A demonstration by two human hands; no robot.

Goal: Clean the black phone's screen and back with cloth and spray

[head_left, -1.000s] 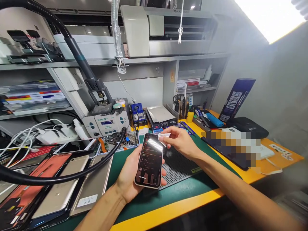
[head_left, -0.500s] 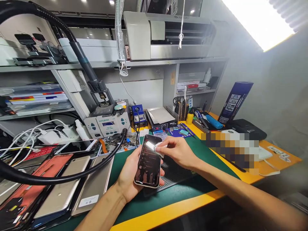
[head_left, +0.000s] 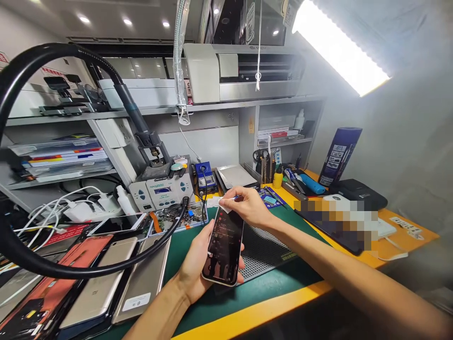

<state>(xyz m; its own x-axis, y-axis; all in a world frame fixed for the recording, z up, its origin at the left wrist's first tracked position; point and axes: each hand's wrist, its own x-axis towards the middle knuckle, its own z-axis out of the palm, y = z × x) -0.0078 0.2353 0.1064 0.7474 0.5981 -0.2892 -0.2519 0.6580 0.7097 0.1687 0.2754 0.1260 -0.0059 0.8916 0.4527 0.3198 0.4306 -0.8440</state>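
My left hand (head_left: 194, 262) is wrapped round a smartphone (head_left: 224, 250) from below, its thumb along the left edge and fingertips showing at the right edge. The phone is tilted with its dark, glossy screen facing me; small icons and lines of text are lit on it, along with reflections. My right hand (head_left: 250, 207) pinches a small white wipe (head_left: 224, 208) at the top end of the screen, covering that part of the phone. Beneath the phone lies a grey perforated mat (head_left: 262, 250) on a green work mat (head_left: 283, 281).
At left lie several phone bodies (head_left: 101, 274) under the thick black hose (head_left: 88, 273) of a hot-air station (head_left: 163, 191). A tray of small parts (head_left: 177, 219) sits behind my left hand. Farther back are a flat heating plate (head_left: 236, 175), a yellow bottle (head_left: 278, 179) and a blue tube (head_left: 339, 156).
My right hand has moved the wipe up the screen to the phone's top end. My left hand still holds the phone. The camera view has shifted, showing more of the ceiling.
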